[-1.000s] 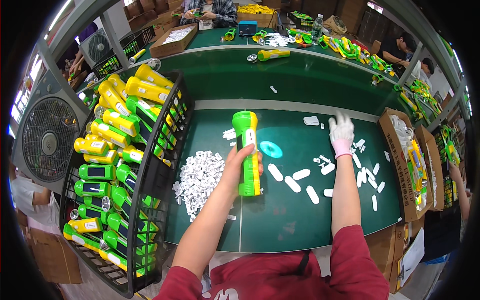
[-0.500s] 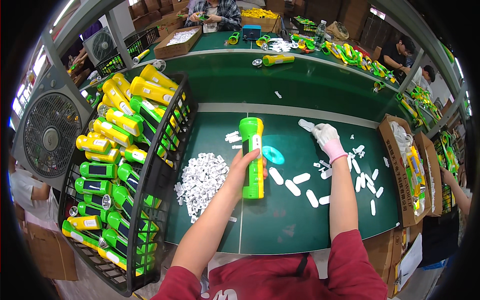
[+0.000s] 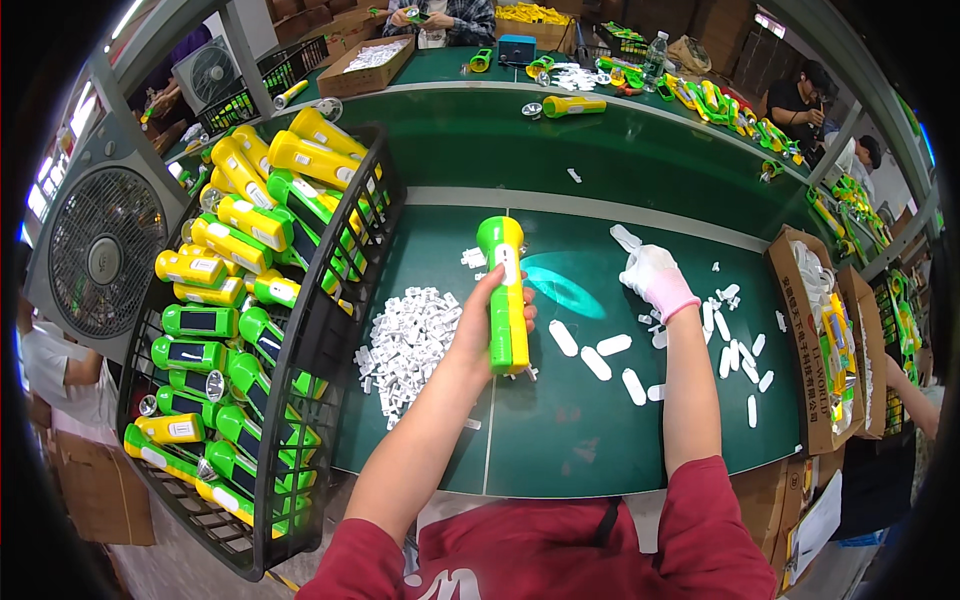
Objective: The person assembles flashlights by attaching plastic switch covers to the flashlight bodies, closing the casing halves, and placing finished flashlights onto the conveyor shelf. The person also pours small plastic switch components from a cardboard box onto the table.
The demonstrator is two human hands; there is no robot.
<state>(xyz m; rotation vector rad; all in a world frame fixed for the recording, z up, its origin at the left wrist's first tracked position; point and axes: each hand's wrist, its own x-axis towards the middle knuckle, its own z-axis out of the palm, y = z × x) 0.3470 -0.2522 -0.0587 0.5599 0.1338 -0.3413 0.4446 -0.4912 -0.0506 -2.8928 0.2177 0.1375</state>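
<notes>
The left hand (image 3: 480, 325), bare, wraps around a green-and-yellow flashlight (image 3: 516, 330), held head-up above the middle of the surface (image 3: 560, 450); its palm and most of its fingers are hidden by the flashlight and the back of the hand. The gloved right hand (image 3: 654, 277) has its fingers curled at the near end of a white oblong strip (image 3: 626, 238); the fingertips blur into the strip, so whether they grip it I cannot tell. A heap of small white parts (image 3: 410, 345) lies left of the flashlight, its individual shapes hard to make out. The black basket (image 3: 318, 345) is piled with flashlights, the lower ones partly covered. Across the surface, a person in a checked sleeve (image 3: 472, 22) is cut off by the upper edge.
</notes>
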